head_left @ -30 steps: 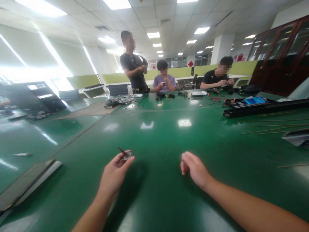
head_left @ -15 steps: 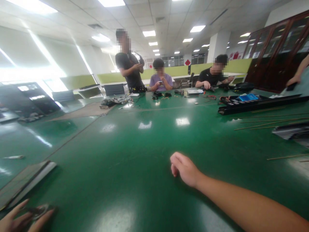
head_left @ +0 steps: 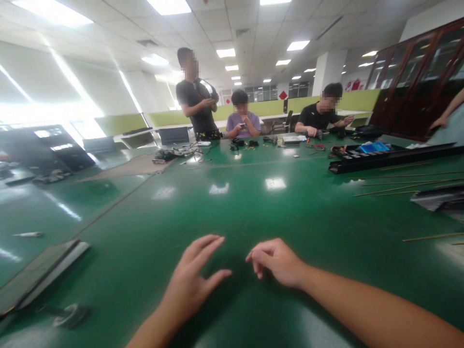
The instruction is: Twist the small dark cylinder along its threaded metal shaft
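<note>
My left hand [head_left: 197, 273] is open above the green tabletop [head_left: 163, 212], thumb apart from the fingers and nothing in its grasp. Facing it across a small gap is my right hand [head_left: 277, 261], its fingers curled in toward the thumb. Anything inside those curled fingers is hidden. A small dark round object with a greyish rim [head_left: 71, 315] lies at the lower left, away from both hands; blur hides its exact kind. Beside it is a flat grey-brown panel with a pale edge [head_left: 43, 273].
Across the table a standing person [head_left: 199, 104] and two seated people [head_left: 242, 121] handle things. A black channel-shaped rail [head_left: 384, 157] holds a blue packet [head_left: 373, 147]. Thin rods [head_left: 409, 183] lie at right. Cables and parts [head_left: 174, 153] are piled at the far side.
My left hand has let go of the round object at the lower left and moved right, near the other hand. My right hand's fingers have loosened and turned slightly.
</note>
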`<state>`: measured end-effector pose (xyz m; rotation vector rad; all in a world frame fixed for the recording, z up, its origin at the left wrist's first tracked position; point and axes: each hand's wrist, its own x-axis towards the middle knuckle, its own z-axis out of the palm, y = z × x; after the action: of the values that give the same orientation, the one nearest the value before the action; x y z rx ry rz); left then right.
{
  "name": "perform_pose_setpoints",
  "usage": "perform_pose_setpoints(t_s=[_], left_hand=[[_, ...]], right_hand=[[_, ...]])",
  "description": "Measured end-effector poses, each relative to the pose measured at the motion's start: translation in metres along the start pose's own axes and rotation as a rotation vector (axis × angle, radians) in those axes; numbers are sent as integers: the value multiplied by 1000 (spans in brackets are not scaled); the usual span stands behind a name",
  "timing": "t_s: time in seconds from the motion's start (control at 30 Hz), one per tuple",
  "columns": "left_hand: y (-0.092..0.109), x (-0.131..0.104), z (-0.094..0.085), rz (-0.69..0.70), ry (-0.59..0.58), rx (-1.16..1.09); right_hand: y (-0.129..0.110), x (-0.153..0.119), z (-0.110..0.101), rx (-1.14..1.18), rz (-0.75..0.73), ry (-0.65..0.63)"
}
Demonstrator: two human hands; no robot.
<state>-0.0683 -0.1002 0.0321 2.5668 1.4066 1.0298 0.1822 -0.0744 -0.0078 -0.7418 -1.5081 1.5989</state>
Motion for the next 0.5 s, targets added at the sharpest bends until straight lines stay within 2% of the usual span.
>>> perform_pose_setpoints(t_s=[0.07, 0.13, 0.2, 0.27, 0.33, 0.4, 0.5], left_hand=[[23, 17, 24, 3, -105, -200], [41, 29, 40, -47, -125, -412], [52, 37, 48, -116, -125, -565], [56, 40, 49, -173, -125, -633], [49, 38, 41, -228, -91, -625], [33, 29, 25, -285, -3, -522], [-2, 5, -15, -324, 210, -146]], right_hand=[[0, -1, 1, 30, 0, -35], [0, 0, 1, 51, 3, -47], [0, 1, 0, 53, -3, -37], [1, 2, -2, 38, -11, -47], [4, 2, -2, 31, 5, -104], [7, 2, -2, 21, 36, -172], [11, 1, 0, -11, 56, -209]])
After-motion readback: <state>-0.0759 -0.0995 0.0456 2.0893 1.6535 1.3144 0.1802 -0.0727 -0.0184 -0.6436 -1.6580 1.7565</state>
